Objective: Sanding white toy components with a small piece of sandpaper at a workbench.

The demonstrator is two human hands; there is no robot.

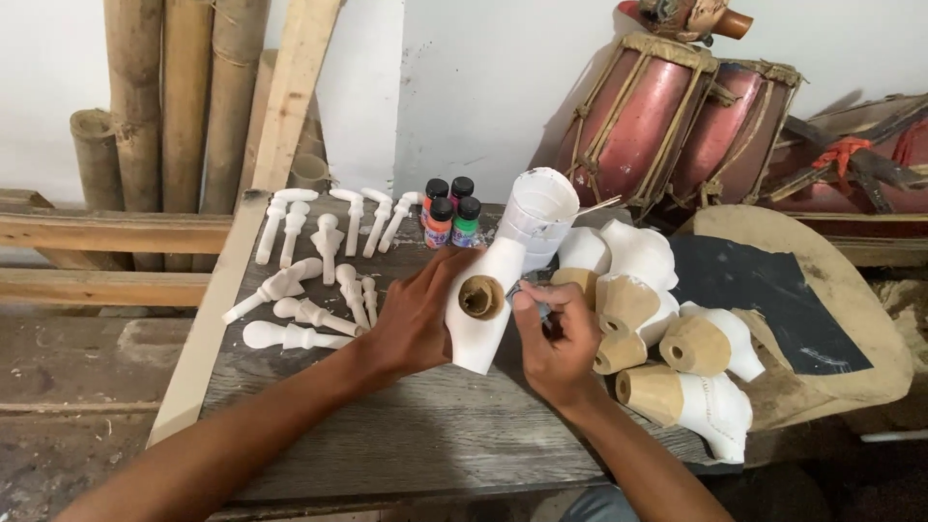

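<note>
In the head view, the left hand (418, 314) wraps around a white-coated wooden body piece (488, 309) above the table's middle, while the right hand (556, 333) pinches a thin tool, too small to identify, at its bare wooden opening. All the carved pieces look white-primed only: the small parts (314, 271) by the left edge, the bodies (667, 338) at the right, and the paint bottles (450, 215) capped at the far edge.

A single head-worn camera looks forward and steeply down from the person's own eye height onto the grey tabletop (406, 435), close enough that both forearms rise from the bottom edge, and faces the white wall (464, 87) behind it, with no second view sharing the scene
</note>
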